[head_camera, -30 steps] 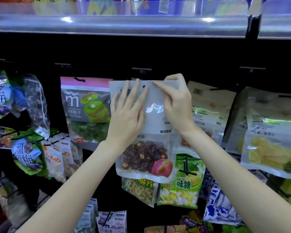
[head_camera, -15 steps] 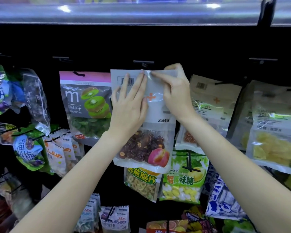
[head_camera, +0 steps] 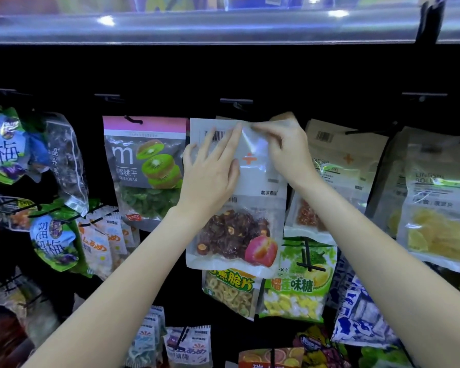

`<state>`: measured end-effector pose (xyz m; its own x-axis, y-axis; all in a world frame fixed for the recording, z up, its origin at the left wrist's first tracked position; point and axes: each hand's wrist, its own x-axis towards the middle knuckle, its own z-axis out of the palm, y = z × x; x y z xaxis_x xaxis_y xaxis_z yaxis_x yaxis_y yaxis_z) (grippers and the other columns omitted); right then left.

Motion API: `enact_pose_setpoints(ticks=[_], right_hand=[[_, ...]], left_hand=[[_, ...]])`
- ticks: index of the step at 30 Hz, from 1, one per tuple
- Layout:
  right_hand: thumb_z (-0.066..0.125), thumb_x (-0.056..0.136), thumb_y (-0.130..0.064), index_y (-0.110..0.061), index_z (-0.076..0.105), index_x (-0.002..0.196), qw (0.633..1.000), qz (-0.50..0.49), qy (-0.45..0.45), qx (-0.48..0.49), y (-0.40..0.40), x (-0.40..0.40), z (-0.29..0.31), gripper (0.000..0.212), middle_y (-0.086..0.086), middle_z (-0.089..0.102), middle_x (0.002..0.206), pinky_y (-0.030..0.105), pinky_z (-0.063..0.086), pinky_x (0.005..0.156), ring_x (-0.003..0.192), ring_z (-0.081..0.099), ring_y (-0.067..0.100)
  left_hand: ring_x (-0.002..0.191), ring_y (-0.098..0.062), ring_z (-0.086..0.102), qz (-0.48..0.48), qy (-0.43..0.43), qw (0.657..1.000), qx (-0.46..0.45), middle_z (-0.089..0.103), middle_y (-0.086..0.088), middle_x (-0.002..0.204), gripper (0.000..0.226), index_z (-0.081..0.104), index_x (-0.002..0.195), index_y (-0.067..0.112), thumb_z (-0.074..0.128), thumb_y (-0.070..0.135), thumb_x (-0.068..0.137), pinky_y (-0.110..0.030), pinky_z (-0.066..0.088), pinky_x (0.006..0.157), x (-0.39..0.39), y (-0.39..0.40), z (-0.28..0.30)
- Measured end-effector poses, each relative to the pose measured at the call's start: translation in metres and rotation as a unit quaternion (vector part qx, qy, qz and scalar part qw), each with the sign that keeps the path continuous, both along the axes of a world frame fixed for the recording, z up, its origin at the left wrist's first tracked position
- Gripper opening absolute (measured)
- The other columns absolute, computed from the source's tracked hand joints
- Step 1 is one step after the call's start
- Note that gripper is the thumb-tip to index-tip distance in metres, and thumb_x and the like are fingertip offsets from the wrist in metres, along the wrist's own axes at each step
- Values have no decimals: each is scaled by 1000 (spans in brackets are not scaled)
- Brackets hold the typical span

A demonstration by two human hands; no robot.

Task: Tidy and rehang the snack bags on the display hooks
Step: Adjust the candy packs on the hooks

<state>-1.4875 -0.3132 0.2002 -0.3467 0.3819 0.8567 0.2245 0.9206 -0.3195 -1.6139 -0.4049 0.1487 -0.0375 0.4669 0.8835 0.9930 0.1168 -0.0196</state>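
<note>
**Plum bag lifted to its hook, not yet hung**

Both hands have nudged the white plum bag (head_camera: 237, 208) a little sideways and its top edge now sits just under the black hook bracket (head_camera: 236, 102), where a second ago it hung slightly lower against the display. The left hand (head_camera: 210, 171) lies flat on the bag's upper left, fingers straight and spread, pressing the bag back toward the rack. The right hand (head_camera: 284, 147) has its fingertips curled onto the top edge near the middle, pinching the clear header strip about where the hang hole should be; I cannot make out the hole itself or the tip of the hook behind the bag.

As I read it, this one bag is midway through being rehung: raised and lined up, but not visibly threaded on. Beside it the kiwi bag (head_camera: 146, 166) hangs straight on its own hook, and to the right the beige bag (head_camera: 348, 160) and the pineapple bag (head_camera: 441, 203) hang at a tilt, overlapping each other. Lower down, the banana chip bag (head_camera: 229, 290) and durian candy bag (head_camera: 300, 288) sit on their pegs, partly covered by the plum bag. At far left the blue plum pouches (head_camera: 3, 147) look bunched and crooked, so I would guess more straightening remains after this bag goes on.
</note>
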Motion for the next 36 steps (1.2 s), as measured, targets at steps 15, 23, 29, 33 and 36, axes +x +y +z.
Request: enact_pose_setpoints(ticks=[15, 23, 29, 33, 36], right_hand=[[55, 91, -13, -20, 54, 126, 972, -108, -160, -131, -26, 128, -73, 35, 0, 34, 129, 22, 41, 91, 94, 53, 15], [54, 92, -11, -37, 53, 106, 957, -63, -157, -234, -40, 244, -138, 29, -8, 52, 105, 12, 44, 75, 89, 54, -5], [54, 91, -7, -23, 57, 115, 937, -76, -213, -267, -47, 337, -212, 28, -10, 54, 102, 5, 41, 75, 91, 52, -6], [56, 88, 0, -8, 60, 116, 893, -113, -264, -346, -27, 411, -274, 29, 6, 55, 104, 6, 37, 75, 89, 51, 5], [54, 89, 0, -10, 58, 119, 844, -125, -277, -443, -6, 451, -321, 32, 7, 54, 111, 27, 44, 84, 102, 56, 25]], left_hand=[[137, -32, 28, -99, -86, 979, -157, 34, -10, 149, 43, 49, 134, 16, 44, 16, 92, -51, 19, 107, 73, -6, -61], [118, -24, 40, -267, -85, 946, -163, 47, -4, 128, 31, 58, 112, 14, 40, 13, 87, -42, 37, 96, 155, -28, -170], [115, -23, 44, -273, -102, 918, -268, 49, -5, 127, 31, 54, 115, 17, 39, 17, 88, -36, 34, 93, 226, -19, -230], [123, -23, 37, -230, -149, 869, -413, 42, -4, 139, 43, 47, 133, 20, 35, 23, 92, -45, 35, 97, 297, 3, -266], [139, -19, 15, -156, -165, 811, -540, 17, 6, 153, 51, 24, 146, 29, 39, 24, 97, -38, 18, 109, 341, 18, -291]])
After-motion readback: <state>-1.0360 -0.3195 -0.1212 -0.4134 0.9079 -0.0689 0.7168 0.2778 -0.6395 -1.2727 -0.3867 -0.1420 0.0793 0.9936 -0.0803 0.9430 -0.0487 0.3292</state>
